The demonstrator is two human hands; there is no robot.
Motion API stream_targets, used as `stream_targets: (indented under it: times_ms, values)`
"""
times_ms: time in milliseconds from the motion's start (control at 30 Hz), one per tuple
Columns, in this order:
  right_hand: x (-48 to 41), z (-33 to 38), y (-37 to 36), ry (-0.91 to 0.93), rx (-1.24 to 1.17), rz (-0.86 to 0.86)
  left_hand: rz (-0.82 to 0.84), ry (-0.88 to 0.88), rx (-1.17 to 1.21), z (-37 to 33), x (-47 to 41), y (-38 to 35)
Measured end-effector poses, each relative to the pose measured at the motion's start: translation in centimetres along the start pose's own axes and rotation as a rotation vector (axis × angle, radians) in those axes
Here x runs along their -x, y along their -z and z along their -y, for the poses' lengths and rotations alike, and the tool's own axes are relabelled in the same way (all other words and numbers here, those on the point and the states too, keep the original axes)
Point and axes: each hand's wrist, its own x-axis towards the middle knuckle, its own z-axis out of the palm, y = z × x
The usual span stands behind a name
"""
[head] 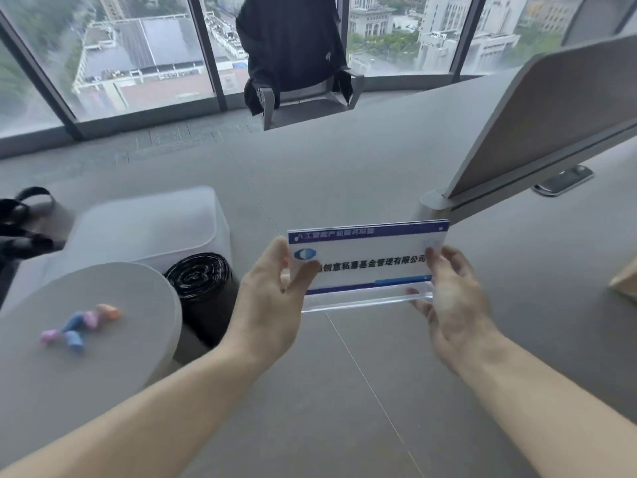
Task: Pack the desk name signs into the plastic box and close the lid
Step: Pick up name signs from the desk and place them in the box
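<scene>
A clear acrylic desk name sign (368,258) with a white card, blue bands and black characters is held upright just above the grey desk. My left hand (267,305) grips its left end, thumb across the front. My right hand (451,298) holds its right end with fingers along the edge. The frosted plastic box (155,229) stands to the left on the desk, its lid on top.
A black roll of bags (203,281) lies beside the box. A round grey surface (86,339) at the near left carries small coloured pieces (81,326). A grey desk divider (537,132) rises at the right. A chair with a dark jacket (293,53) stands by the windows.
</scene>
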Motion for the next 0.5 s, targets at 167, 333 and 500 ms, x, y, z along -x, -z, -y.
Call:
stream_targets:
  times_ms: [167, 333, 500]
  values:
    - [6.0, 2.2, -1.2, -0.347, -0.359, -0.031, -0.035, -0.002, 0.135, -3.9, 4.7, 2.9]
    - [13.1, 3.2, -3.3, -0.534, -0.256, 0.11, 0.142, 0.083, 0.145, -8.3, 8.7, 7.1]
    - [21.8, 6.8, -3.1, -0.347, -0.035, 0.123, 0.619, 0.203, 0.027, -16.7, 12.3, 16.6]
